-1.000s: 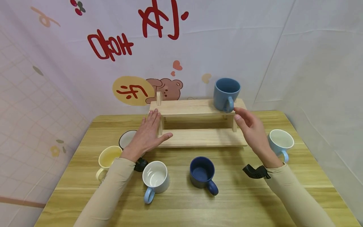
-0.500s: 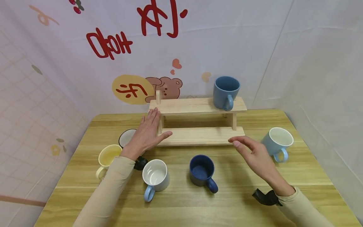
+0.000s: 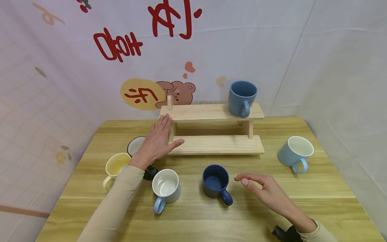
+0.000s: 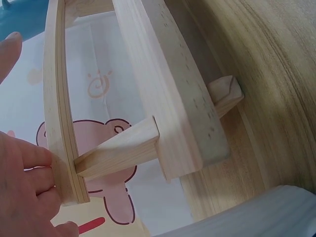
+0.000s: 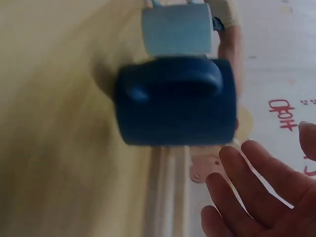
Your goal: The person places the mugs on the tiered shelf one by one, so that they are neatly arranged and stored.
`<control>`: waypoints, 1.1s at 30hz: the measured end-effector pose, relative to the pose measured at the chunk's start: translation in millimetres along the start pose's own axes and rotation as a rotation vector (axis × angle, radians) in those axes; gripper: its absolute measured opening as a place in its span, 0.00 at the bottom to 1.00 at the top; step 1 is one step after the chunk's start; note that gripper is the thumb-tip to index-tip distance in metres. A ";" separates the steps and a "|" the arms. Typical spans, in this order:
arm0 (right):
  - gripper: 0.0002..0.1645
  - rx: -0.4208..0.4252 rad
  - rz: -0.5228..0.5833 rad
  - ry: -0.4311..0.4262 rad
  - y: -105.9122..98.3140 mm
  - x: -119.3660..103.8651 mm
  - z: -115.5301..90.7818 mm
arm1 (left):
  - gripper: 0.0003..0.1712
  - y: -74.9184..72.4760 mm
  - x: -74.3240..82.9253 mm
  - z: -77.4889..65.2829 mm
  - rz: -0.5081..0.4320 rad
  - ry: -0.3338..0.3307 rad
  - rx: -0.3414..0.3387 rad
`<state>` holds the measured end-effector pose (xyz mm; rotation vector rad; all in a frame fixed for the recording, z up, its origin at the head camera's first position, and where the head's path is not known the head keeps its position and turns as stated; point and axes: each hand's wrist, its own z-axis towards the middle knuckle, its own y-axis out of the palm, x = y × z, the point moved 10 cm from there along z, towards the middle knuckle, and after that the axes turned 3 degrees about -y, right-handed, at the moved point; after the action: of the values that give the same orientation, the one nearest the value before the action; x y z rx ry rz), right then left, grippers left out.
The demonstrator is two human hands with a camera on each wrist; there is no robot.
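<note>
My left hand (image 3: 155, 141) rests with straight fingers on the left end of the upper board of a two-tier wooden shelf (image 3: 199, 112); the left wrist view shows its fingertips at the board's edge. My right hand (image 3: 266, 193) hovers over the table to the right of a dark blue mug (image 3: 215, 181), fingers relaxed and holding nothing. In the right wrist view the dark blue mug (image 5: 175, 113) is close ahead of the fingers, handle facing the camera. A medium blue mug (image 3: 242, 99) stands upright on the right end of the upper board, handle to the front.
A white mug with a light blue handle (image 3: 165, 186) stands left of the dark blue one. Further left are a yellow mug (image 3: 117, 164) and a dark-rimmed white mug (image 3: 136, 146), partly behind my left arm. A light blue mug (image 3: 294, 153) stands at the right.
My right hand has left the medium blue mug's handle and come down and toward me, to beside the dark blue mug. My left hand has stayed on the shelf.
</note>
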<state>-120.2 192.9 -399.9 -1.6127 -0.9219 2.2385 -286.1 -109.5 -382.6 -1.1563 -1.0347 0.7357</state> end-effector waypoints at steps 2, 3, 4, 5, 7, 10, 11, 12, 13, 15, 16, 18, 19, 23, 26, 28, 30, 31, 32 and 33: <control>0.14 -0.054 0.042 0.014 11.5 3.0 -3.3 | 0.62 -0.3 0.2 -0.3 -0.006 0.002 0.001; 0.13 -0.079 0.070 0.023 17.1 4.5 -4.8 | 0.62 -0.2 0.2 -0.3 -0.012 0.002 0.000; 0.13 -0.105 0.095 0.031 22.8 6.3 -6.2 | 0.62 -0.5 0.6 -0.3 -0.016 0.004 -0.001; 0.13 -0.131 0.122 0.040 28.3 8.1 -7.5 | 0.62 -0.4 0.5 -0.1 -0.020 0.003 -0.002; 0.14 -0.174 0.174 0.047 37.8 10.7 -9.7 | 0.61 -0.2 0.4 0.3 -0.024 0.002 -0.006; 0.15 -0.226 0.240 0.045 50.2 13.6 -11.7 | 0.61 0.6 -0.5 1.1 -0.022 0.000 -0.008; 0.15 -0.238 0.266 0.036 53.6 13.5 -12.2 | 0.61 0.8 -0.8 1.3 -0.022 0.000 -0.007; 0.15 -0.250 0.291 0.028 56.9 13.1 -12.5 | 0.61 0.8 -0.8 1.4 -0.023 0.001 -0.006; 0.15 -0.261 0.314 0.027 60.6 13.5 -12.6 | 0.61 0.8 -0.8 1.5 -0.024 0.002 -0.004; 0.15 -0.281 0.359 0.017 67.0 12.3 -12.9 | 0.61 0.7 -0.9 1.5 -0.024 0.003 0.000; 0.14 -0.289 0.381 0.017 70.1 12.1 -13.0 | 0.61 0.8 -0.9 1.5 -0.026 0.003 0.001; 0.15 -0.299 0.411 0.033 75.4 12.4 -12.9 | 0.61 0.9 -1.0 1.5 -0.026 0.003 0.002; 0.15 -0.301 0.422 0.040 77.7 12.8 -12.8 | 0.61 1.0 -1.0 1.4 -0.024 0.003 0.002; 0.15 -0.295 0.470 0.057 83.0 13.1 -12.3 | 0.62 1.6 -1.0 1.2 -0.018 0.000 -0.004; 0.15 -0.298 0.505 0.068 85.0 13.5 -12.9 | 0.62 2.1 -1.4 1.5 -0.015 -0.001 -0.005; 0.15 -0.301 0.512 0.073 85.3 13.8 -13.2 | 0.62 2.0 -1.7 1.7 -0.016 -0.002 -0.002; 0.15 -0.300 0.504 0.067 85.3 13.7 -13.4 | 0.62 1.9 -1.7 1.5 -0.016 0.000 0.001; 0.14 -0.296 0.500 0.061 85.0 13.5 -13.2 | 0.62 2.0 -1.8 1.3 -0.016 0.000 0.002; 0.14 -0.292 0.496 0.057 84.9 13.4 -13.0 | 0.62 1.8 -1.8 1.0 -0.018 -0.001 0.002; 0.14 -0.288 0.489 0.054 84.6 13.3 -12.9 | 0.62 1.8 -1.8 0.8 -0.018 -0.001 0.003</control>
<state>-99.0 139.0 -464.3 -2.2207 -0.9512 2.4327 -287.4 -110.4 -384.7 -1.1424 -1.0435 0.7235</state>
